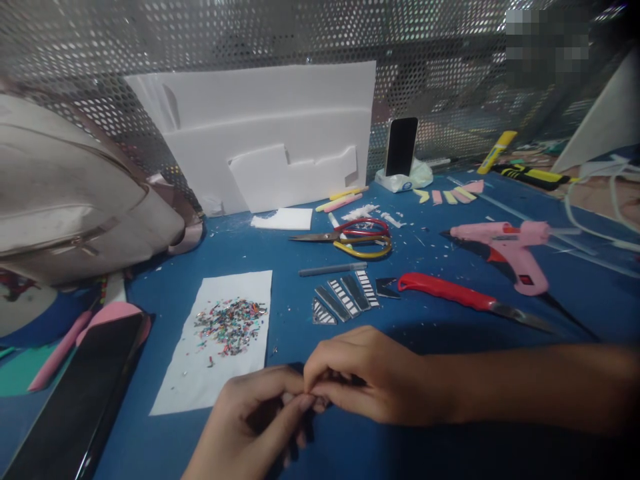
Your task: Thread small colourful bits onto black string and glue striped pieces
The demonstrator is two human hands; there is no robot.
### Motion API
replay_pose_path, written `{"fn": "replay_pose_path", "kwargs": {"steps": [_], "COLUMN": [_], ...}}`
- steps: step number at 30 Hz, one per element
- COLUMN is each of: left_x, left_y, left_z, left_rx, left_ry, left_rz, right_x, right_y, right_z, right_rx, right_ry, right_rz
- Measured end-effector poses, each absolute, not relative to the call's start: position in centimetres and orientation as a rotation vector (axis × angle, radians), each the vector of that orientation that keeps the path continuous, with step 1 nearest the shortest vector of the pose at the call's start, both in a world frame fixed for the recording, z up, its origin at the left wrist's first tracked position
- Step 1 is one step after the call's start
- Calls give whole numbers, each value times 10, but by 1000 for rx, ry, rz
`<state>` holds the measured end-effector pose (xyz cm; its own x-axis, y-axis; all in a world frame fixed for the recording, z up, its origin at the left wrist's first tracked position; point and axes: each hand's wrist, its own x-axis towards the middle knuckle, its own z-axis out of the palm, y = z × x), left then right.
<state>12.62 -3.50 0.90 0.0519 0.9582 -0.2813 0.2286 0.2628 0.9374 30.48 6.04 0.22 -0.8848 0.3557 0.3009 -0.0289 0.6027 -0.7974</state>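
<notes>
Low in the middle of the view, my left hand point(260, 413) and my right hand point(363, 375) meet with thumbs and fingertips pinched together. Whatever lies between the fingertips is too small or too hidden to name. Just beyond my right hand lie several dark and white striped pieces point(344, 297) in a fan, with a small dark piece point(387, 287) beside them. To the left of my hands a white paper sheet point(185, 390) bears a heap of tiny multicoloured bits point(233, 325).
Scissors point(363, 238), a red-handled cutter point(445, 291) and a pink glue gun point(505, 243) lie beyond my hands. White foam boards point(270, 120) lean against the perforated metal screen point(425, 40). A phone point(401, 147) stands at the back; another phone point(75, 400) and a bag point(80, 193) are left.
</notes>
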Motion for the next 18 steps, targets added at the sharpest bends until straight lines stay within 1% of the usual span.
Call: {"fn": "replay_pose_path", "kwargs": {"steps": [9, 18], "left_x": [126, 122], "left_y": [-34, -35], "left_z": [10, 4], "left_rx": [1191, 1226], "left_ry": [1429, 1371], "left_rz": [803, 791], "right_x": [306, 310], "right_y": [59, 56], "right_z": [0, 13], "right_rx": [-219, -172], "right_ry": [-2388, -2265], "right_rz": [1167, 767]}}
